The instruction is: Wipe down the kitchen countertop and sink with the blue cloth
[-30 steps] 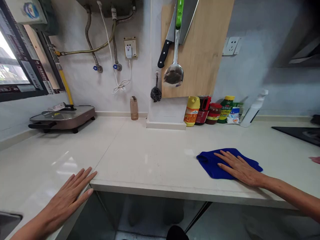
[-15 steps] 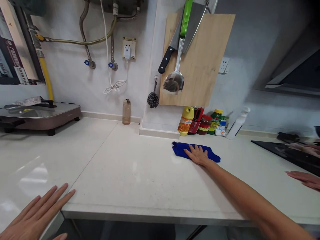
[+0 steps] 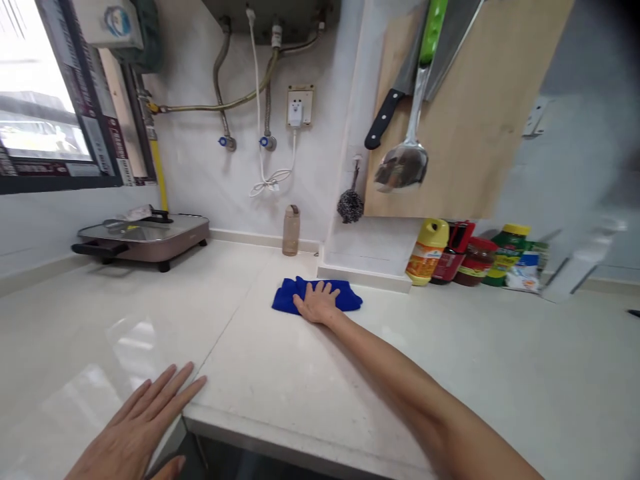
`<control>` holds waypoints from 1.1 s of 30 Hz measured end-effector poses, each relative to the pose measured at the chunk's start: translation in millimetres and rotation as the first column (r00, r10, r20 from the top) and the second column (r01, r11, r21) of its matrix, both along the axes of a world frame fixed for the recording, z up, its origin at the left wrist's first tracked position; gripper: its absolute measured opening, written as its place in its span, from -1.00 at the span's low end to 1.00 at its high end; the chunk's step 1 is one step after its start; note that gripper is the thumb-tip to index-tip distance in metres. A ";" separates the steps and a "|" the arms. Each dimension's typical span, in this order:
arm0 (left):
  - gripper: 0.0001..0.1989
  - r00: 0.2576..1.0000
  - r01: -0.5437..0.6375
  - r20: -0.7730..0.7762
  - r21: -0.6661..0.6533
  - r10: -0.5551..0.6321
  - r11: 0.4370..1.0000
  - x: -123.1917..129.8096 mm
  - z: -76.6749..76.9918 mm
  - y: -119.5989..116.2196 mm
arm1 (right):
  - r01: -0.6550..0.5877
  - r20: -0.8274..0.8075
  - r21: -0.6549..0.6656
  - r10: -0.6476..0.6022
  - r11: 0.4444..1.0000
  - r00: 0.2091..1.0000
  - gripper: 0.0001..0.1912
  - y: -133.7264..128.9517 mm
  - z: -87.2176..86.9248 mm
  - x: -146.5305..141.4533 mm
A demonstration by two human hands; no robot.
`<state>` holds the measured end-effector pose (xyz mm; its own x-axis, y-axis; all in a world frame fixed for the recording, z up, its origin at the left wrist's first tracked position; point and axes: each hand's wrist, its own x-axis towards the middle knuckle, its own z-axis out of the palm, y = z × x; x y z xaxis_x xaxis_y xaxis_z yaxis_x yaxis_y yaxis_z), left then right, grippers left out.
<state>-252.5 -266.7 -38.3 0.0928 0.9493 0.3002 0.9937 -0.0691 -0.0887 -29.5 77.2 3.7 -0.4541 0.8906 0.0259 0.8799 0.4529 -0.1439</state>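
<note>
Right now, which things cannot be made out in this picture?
In the head view:
Worktop under the blue cloth: covered by it.
Wrist of the left hand: beyond the lower edge.
Top of the wooden board: beyond the upper edge.
Any label on the white spray bottle: blurred.

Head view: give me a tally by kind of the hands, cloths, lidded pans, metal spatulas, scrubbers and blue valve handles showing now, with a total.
Hands: 2, left hand and right hand
Cloths: 1, blue cloth under the right hand
Lidded pans: 1, brown pan
Metal spatulas: 1, green-handled spatula
Scrubbers: 1, hanging scrubber
Blue valve handles: 2
Total: 8
</note>
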 end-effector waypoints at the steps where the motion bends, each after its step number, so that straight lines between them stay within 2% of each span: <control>1: -0.19 1.000 -0.004 0.000 -0.011 0.004 1.000 1.7 3.0 -0.9 | -0.066 -0.009 -0.001 0.066 0.998 0.998 -0.10 -10.3 1.8 -18.1; 4: -0.25 0.999 -0.021 0.034 -0.054 0.023 0.998 7.0 11.7 -3.3 | -0.297 -0.050 -0.013 0.296 0.955 0.954 -0.10 -45.8 5.3 -56.5; 7: -0.27 0.997 -0.037 0.067 -0.087 0.043 0.996 9.9 16.3 -5.0 | -0.525 -0.095 -0.016 0.522 0.851 0.848 -0.11 -81.5 6.4 -63.2; 10: -0.28 0.995 -0.022 0.098 -0.070 0.029 0.997 9.4 16.1 -6.0 | -0.669 -0.103 -0.017 0.664 0.743 0.741 -0.18 -109.2 5.4 -39.1; 14: -0.26 0.990 -0.019 0.142 -0.014 0.021 1.000 9.8 13.0 -6.7 | -0.792 -0.087 -0.034 0.787 0.610 0.610 -0.23 -131.1 4.1 17.3; 17: -0.25 0.985 -0.041 0.166 -0.017 0.044 0.999 13.1 12.0 -7.1 | -0.851 -0.091 -0.051 0.846 0.522 0.525 -0.24 -134.1 6.3 48.0; 19: -0.25 0.984 -0.044 0.173 -0.025 0.048 0.999 14.7 11.5 -7.1 | -0.870 -0.093 -0.049 0.865 0.491 0.494 -0.26 -127.0 7.0 52.1; 22: -0.25 0.983 -0.049 0.175 -0.020 0.051 0.999 14.6 9.4 -7.3 | -0.862 -0.089 -0.019 0.857 0.507 0.507 -0.28 -100.9 2.5 34.2; 28: -0.24 0.985 -0.027 0.171 -0.008 0.028 1.000 14.6 12.7 -11.2 | -0.759 -0.044 0.056 0.761 0.649 0.647 -0.31 -14.2 -14.4 -28.9; 33: -0.23 0.993 -0.049 0.108 -0.016 0.051 0.999 17.7 17.5 -13.8 | -0.674 -0.009 0.081 0.677 0.734 0.736 -0.34 57.7 -18.3 -59.1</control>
<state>-234.8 -280.5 -20.8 0.0125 0.9560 0.2930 0.9996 -0.0193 0.0205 -88.5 134.9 -14.6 -0.9330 0.3451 0.1021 0.3336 0.9357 -0.1147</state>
